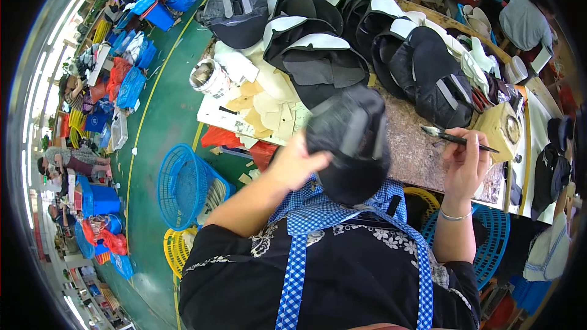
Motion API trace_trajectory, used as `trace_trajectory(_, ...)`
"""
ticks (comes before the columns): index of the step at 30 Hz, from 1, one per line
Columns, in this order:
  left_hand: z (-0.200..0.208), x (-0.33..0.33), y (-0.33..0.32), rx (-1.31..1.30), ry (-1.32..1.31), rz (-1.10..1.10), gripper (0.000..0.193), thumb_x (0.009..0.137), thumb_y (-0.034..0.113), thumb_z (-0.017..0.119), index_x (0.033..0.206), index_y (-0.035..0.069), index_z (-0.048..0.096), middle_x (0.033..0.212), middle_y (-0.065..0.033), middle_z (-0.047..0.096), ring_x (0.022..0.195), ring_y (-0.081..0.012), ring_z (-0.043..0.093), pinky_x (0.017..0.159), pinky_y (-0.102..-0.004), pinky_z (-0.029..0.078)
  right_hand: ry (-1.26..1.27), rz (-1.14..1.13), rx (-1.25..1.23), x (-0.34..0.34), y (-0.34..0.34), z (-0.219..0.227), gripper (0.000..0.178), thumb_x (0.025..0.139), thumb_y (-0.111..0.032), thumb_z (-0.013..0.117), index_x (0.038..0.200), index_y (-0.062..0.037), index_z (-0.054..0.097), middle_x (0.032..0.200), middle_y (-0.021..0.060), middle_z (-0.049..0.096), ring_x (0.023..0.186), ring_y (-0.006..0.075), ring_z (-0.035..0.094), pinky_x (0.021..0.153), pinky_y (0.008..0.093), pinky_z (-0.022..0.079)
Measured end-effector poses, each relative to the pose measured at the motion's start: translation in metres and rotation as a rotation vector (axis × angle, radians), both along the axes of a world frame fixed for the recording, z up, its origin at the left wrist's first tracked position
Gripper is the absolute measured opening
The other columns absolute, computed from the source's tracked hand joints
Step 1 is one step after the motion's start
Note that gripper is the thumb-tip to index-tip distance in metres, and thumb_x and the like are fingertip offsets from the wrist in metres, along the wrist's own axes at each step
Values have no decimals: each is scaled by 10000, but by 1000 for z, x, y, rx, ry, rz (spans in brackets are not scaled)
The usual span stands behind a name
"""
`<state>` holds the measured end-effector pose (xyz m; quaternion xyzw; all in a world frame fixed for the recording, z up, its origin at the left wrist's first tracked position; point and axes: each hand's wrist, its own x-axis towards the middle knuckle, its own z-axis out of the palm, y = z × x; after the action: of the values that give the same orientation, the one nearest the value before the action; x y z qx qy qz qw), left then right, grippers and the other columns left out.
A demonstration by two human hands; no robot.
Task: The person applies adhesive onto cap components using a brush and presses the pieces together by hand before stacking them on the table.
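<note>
We've got a black cap [351, 168] just off the middle of the view on the 3 o'clock side, held up in front of our blue checked apron [309, 219]. Our left hand [296, 162] is gripping it by its 9 o'clock edge, thumb on the near face; we can't make out where the rest of the fingers sit. It's pretty blurry, but there are grey strips on it.

Over at 3 o'clock, our right hand [468, 162] is closed around a dark brush [448, 137], tip pointing to 9. That tip is over the worktable [419, 159], though we can't tell if it touches. Just beyond the hand there's a pale yellow block [492, 128].

More dark caps: one pile [324, 64] between 12 and 1, another [422, 67] around 2, plus a single one [235, 15] at 11. A white bucket [217, 87] sits between 10 and 11, next to some cream and tan scraps [269, 113]. Blue baskets: one [177, 186] between 8 and 9, one [498, 238] at 4.
</note>
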<state>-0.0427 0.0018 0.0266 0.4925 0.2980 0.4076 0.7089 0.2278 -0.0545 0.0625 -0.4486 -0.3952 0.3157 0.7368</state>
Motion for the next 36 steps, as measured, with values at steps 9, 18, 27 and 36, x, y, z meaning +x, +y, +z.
trace_trajectory(9,-21,-153,106,111,-109,682,409,714,-55,536,1108,-22,429,1007,-126,568,912,-220,567,814,-339,451,-407,165,-316,-29,30,-14,97,785,-79,583,794,-38,495,605,-24,499,541,28,438,471,177,336)
trace_trajectory(18,-33,-84,111,884,960,1335,435,772,223,628,1060,-44,440,952,-155,527,846,-242,539,768,-354,426,-347,29,-371,-23,32,-19,119,784,-123,603,762,-51,510,588,-44,478,536,23,425,465,195,340)
trace_trajectory(27,-52,0,225,-703,-274,522,221,815,127,513,973,-24,478,905,-160,572,829,-267,580,702,-344,489,-463,-38,-313,-19,-1,-15,156,762,-136,630,765,-48,501,612,4,507,558,69,459,505,230,385)
trace_trajectory(36,-3,33,30,-219,-616,-234,377,811,-25,451,1179,53,462,1165,-121,513,1064,-256,506,917,-457,412,-224,-548,-225,121,-61,-2,95,804,-102,592,803,-24,537,665,44,566,572,70,513,524,189,390)
